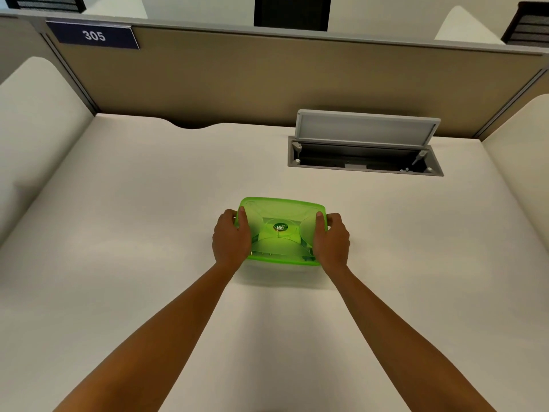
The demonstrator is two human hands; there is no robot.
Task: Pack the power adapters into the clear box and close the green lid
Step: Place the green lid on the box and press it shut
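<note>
A translucent green lid [280, 214] with a round logo sticker at its centre lies flat on top of the clear box [279, 267], which stands in the middle of the white desk [133, 203]. My left hand [230, 237] grips the lid's left end, thumb on top and fingers around the edge. On the right end, my right hand [331, 239] holds it the same way. Only a thin strip of the box wall shows under the lid's near edge. Faint shapes show through the lid near the front; I cannot make out the power adapters.
A recessed cable tray [365, 162] with its grey flap [367, 127] standing open sits in the desk at the back right. Tan partition walls surround the desk on three sides, with a "305" sign [93, 35] at the upper left.
</note>
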